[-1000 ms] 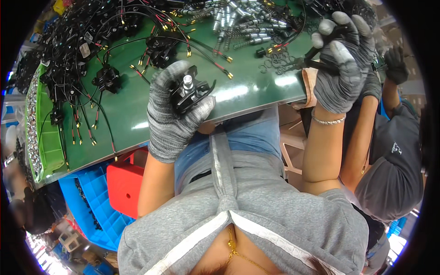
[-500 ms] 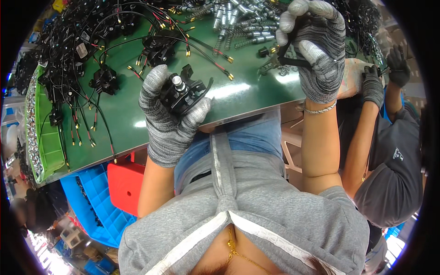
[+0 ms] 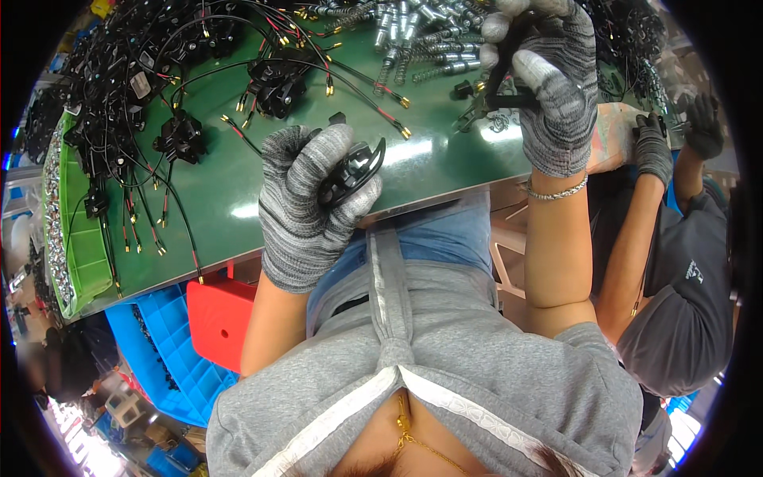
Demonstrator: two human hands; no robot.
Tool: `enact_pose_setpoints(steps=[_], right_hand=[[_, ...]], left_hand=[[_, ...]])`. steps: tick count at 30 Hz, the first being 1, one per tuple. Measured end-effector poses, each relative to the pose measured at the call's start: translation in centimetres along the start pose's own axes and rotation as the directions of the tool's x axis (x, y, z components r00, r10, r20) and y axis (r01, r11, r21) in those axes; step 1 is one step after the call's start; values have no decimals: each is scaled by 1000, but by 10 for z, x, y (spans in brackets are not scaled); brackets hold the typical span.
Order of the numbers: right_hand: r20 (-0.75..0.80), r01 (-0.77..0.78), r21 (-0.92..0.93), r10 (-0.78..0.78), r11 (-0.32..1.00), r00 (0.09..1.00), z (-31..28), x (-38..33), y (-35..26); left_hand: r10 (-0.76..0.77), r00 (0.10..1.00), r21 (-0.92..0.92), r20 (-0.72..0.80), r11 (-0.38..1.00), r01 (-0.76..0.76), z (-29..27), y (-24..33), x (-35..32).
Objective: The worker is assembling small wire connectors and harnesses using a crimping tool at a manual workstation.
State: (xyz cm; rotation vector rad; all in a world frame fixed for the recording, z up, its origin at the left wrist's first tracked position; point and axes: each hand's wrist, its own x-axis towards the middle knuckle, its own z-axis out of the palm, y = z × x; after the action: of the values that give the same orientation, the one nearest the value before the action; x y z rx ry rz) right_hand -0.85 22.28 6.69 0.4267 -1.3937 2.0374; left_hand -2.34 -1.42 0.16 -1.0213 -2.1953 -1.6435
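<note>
My left hand (image 3: 298,211), in a grey knit glove with pale fingertips, is closed around a black plastic part with a curved lever arm (image 3: 364,175). Its fingers cover much of that part, above the table's near edge. Farther right, my gloved right hand (image 3: 566,103) grips dark-handled pliers (image 3: 513,102). Their metal jaws point left and down over the green table. Just beside the jaws lie several small metal clips (image 3: 501,122). Whether anything sits in the jaws I cannot make out.
Silver pins with springs (image 3: 397,44) lie in a heap at the back. Black parts with cables (image 3: 183,139) are piled on the left, next to a green bin (image 3: 86,254). A blue crate (image 3: 171,350) and red stool (image 3: 218,322) stand below. A co-worker's gloved hand (image 3: 653,151) is at right.
My left hand has moved slightly right and its fingers have folded over the black part, hiding the silver pin on it. My right hand has shifted a little upward with the pliers.
</note>
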Motion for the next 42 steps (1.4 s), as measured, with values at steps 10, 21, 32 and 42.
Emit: enact_pose_setpoints(steps=[10, 21, 32, 42], right_hand=[[-174, 37, -247, -82, 968, 981, -6, -3, 10], [120, 189, -294, -160, 937, 980, -17, -16, 4], [154, -35, -324, 89, 945, 984, 12, -22, -9], [-13, -65, -93, 64, 994, 998, 26, -33, -1]], left_hand=[[23, 999, -57, -42, 998, -25, 2, -3, 0], [47, 993, -185, -108, 980, -67, 4, 0, 3], [58, 997, -131, -45, 989, -63, 1, 1, -2], [96, 994, -52, 47, 994, -94, -1, -1, 0]])
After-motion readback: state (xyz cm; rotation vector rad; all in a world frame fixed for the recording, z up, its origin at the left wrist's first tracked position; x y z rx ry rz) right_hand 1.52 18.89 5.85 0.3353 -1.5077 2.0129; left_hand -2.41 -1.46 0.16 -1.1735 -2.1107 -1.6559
